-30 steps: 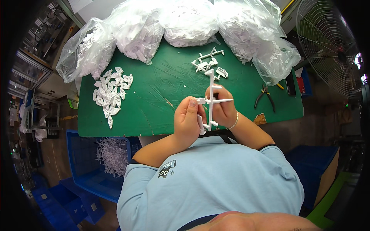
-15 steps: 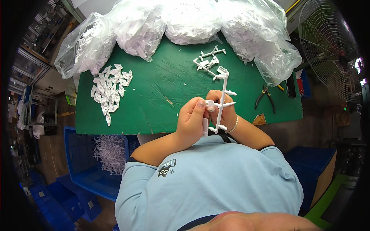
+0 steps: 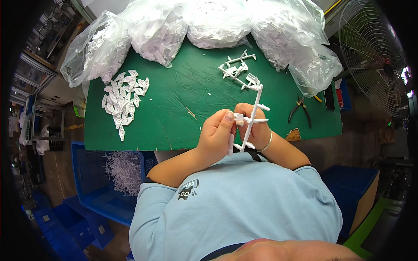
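Observation:
In front of my chest, both hands are closed on a white plastic sprue [image 3: 248, 130] with small moulded parts on its side arms. My left hand [image 3: 214, 132] pinches a small part at its left side between thumb and fingers. Another flat white piece hangs below that hand's fingers. Behind the long bar, my right hand [image 3: 260, 130] grips it, its fingertips partly hidden. More white sprues [image 3: 235, 71] lie on the green table [image 3: 174, 104] just beyond. To the left is a pile of flat white plastic pieces [image 3: 126, 98].
Several clear bags of white parts [image 3: 156, 35] line the table's far side. Black-handled pliers [image 3: 300, 112] and a dark phone-like object [image 3: 328, 99] lie at the right. A blue crate [image 3: 89, 178] with thin sprue scraps [image 3: 124, 174] stands lower left; a fan [image 3: 379, 61] stands right.
The sprue has tilted slightly, its upper end shifting to the right. Both hands keep their hold and have hardly moved.

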The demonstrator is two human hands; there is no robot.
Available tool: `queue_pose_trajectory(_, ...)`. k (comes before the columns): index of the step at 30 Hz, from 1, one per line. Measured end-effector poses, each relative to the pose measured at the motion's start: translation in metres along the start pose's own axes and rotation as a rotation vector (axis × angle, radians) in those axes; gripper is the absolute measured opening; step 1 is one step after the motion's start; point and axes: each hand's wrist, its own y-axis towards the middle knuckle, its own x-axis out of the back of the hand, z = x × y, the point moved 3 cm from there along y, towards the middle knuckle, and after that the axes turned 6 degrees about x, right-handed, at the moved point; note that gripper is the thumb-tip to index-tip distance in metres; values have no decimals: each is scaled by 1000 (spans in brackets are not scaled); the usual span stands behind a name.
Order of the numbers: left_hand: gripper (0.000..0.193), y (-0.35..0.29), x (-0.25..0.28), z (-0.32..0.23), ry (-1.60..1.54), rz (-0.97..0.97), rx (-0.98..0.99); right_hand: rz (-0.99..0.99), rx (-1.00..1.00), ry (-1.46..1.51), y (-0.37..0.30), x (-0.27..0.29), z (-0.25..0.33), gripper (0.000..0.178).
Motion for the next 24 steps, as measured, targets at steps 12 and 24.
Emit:
queue_pose_trajectory(12, 36, -2, -1, -3, 86, 61, 37, 94, 32, -96, -3, 8, 5, 12)
queue_pose_trajectory(24, 36, -5, -9, -3, 41, 78, 75, 77, 62, -43, -8, 10, 1, 20)
